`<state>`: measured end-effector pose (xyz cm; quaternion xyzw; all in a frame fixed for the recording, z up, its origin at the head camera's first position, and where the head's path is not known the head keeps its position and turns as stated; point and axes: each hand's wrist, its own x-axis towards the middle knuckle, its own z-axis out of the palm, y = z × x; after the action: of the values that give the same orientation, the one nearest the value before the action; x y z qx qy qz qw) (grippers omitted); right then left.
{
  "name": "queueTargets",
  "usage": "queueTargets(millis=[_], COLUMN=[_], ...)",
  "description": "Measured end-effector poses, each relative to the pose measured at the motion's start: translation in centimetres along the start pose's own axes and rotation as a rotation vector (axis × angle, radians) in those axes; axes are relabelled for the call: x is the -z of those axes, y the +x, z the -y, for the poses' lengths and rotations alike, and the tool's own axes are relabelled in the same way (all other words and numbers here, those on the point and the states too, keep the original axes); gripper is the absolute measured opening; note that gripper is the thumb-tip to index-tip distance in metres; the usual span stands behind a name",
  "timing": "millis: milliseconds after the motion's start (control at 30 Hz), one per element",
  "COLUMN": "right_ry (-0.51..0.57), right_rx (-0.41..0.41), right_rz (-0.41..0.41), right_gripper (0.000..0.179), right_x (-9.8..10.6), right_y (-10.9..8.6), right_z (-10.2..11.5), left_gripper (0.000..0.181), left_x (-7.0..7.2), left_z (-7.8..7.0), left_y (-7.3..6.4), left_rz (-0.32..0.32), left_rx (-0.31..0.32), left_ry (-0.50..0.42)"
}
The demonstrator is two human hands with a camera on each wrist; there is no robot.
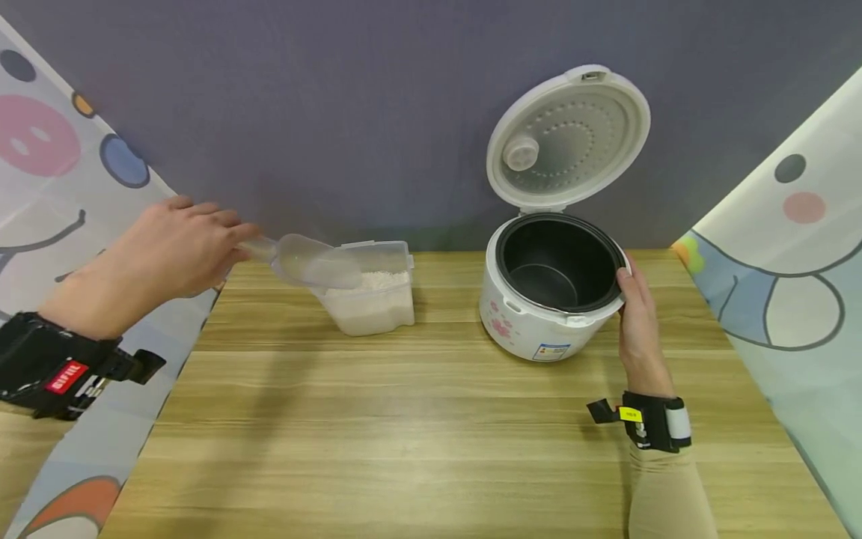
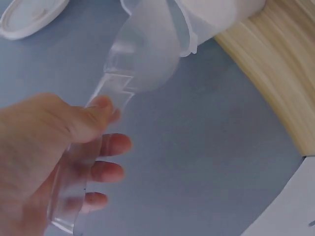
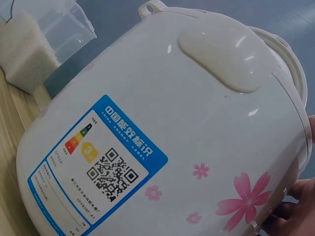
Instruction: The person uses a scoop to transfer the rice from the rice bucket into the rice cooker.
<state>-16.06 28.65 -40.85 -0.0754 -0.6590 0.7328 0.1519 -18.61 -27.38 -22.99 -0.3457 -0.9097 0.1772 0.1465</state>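
Note:
My left hand (image 1: 195,243) grips the handle of a clear plastic scoop (image 2: 142,54), thumb along the top and fingers curled under. The scoop's bowl tilts over the left rim of a translucent plastic container (image 1: 373,318) that holds white rice (image 1: 384,281). To the right stands a white rice cooker (image 1: 498,299) with pink flowers, its lid (image 1: 586,142) raised and its dark inner pot (image 1: 545,284) showing a bare bottom. At the cooker's right side, my right hand (image 1: 640,322) holds the body, thumb at the rim; its fingers are partly hidden in the head view.
Container and cooker stand near the back edge of a wooden table (image 1: 404,434), with a grey panel (image 1: 323,112) behind them. Cartoon-printed sheets (image 1: 781,284) flank the table on both sides. The raised lid leans back close to the panel.

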Motion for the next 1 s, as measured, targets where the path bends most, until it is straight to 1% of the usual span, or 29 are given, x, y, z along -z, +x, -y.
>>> queueTargets(millis=[67,133,200,300,433,567,667,767,900,1000], right_ry=[0.002,0.0,-0.006,-0.001,0.003,-0.003,-0.002,-0.006,-0.011,-0.01], right_rx=[0.009,0.013,0.014,0.01,0.008,0.014,0.019,0.031,0.056,0.062], right_rz=[0.001,0.0,0.001,0.004,0.004,0.002,0.005,0.007,0.02,0.025], right_gripper=[0.056,0.056,0.056,0.056,0.055,0.054,0.054,0.054,0.054,0.055], right_x=[0.0,0.1,0.1,0.1,0.0,-0.2,-0.2,-0.2,-0.1,0.0], right_y=[0.0,0.0,0.0,0.0,0.1,0.2,0.2,0.2,0.1,0.1], right_z=[0.0,0.1,0.1,0.0,-0.1,-0.2,-0.2,-0.2,-0.3,-0.4], left_gripper=[0.036,0.036,0.036,0.033,0.032,0.031,0.029,0.029,0.034,0.038], left_x=[0.5,0.8,0.9,0.9,0.5,-0.2,-0.9,-1.6,-2.6,-3.4], left_z=[-0.1,-0.3,-0.6,-1.3,-2.1,-2.8,-3.1,-3.3,-3.3,-3.3], left_y=[0.9,1.8,2.7,3.9,5.3,6.1,6.3,6.5,6.5,6.4], left_rz=[0.105,0.167,0.201,0.232,0.294,0.324,0.316,0.312,0.316,0.332], left_rx=[0.007,-0.004,-0.022,-0.043,-0.045,-0.042,-0.045,-0.039,-0.022,-0.01], left_ry=[-0.006,-0.008,0.008,0.05,0.078,0.072,0.055,0.008,-0.08,-0.126])
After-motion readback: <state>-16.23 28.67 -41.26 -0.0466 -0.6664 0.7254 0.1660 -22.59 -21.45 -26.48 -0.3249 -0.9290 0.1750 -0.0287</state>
